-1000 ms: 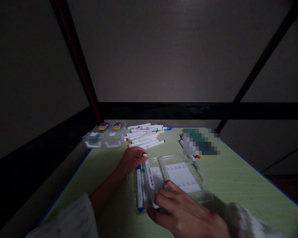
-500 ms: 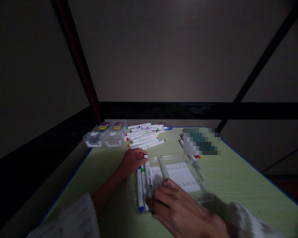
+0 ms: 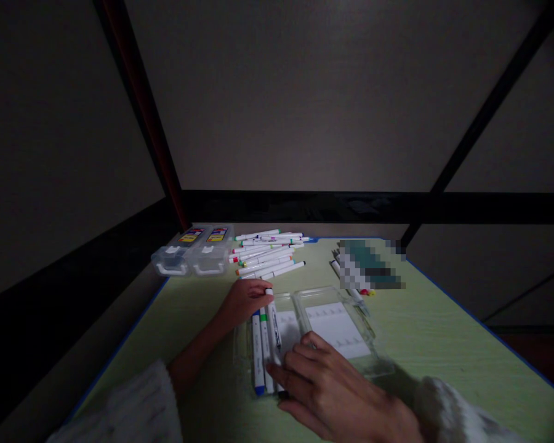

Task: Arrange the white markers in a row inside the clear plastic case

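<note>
An open clear plastic case (image 3: 337,344) lies on the green table (image 3: 443,344), with a white paper insert in its right half. Three white markers (image 3: 264,344) lie side by side in its left half. My left hand (image 3: 242,301) rests at the far ends of these markers, fingers curled on the tip of the rightmost one. My right hand (image 3: 332,394) covers the markers' near ends, fingers bent and pressing on them.
A loose pile of white markers (image 3: 268,252) lies at the back of the table. Two closed clear cases (image 3: 191,255) stand to its left. A blurred object (image 3: 369,264) with a few pens sits at the back right. The table's left edge is close.
The third marker has been laid down level beside the other two. My right hand has slid slightly left over the near ends.
</note>
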Tool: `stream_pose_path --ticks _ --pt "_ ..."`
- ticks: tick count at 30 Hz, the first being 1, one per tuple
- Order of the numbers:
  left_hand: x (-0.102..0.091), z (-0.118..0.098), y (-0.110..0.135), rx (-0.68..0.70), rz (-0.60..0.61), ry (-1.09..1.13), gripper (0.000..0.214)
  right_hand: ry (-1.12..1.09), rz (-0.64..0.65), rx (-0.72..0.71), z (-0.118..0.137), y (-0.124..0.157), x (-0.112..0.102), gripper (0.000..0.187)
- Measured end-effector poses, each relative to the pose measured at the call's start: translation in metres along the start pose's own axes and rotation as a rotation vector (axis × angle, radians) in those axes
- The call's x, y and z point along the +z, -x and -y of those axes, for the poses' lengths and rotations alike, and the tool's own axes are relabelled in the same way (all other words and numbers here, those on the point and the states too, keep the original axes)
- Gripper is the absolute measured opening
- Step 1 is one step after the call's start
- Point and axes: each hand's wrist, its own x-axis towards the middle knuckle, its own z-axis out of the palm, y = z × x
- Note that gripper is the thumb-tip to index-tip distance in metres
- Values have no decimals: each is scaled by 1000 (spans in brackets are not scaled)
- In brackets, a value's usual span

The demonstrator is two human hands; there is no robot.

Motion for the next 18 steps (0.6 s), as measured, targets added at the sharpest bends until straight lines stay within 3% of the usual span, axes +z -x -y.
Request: stream_pose_path --ticks 18 --pt "-2 -1 -3 -72 -7 82 27 -49 56 20 2 -1 -5 30"
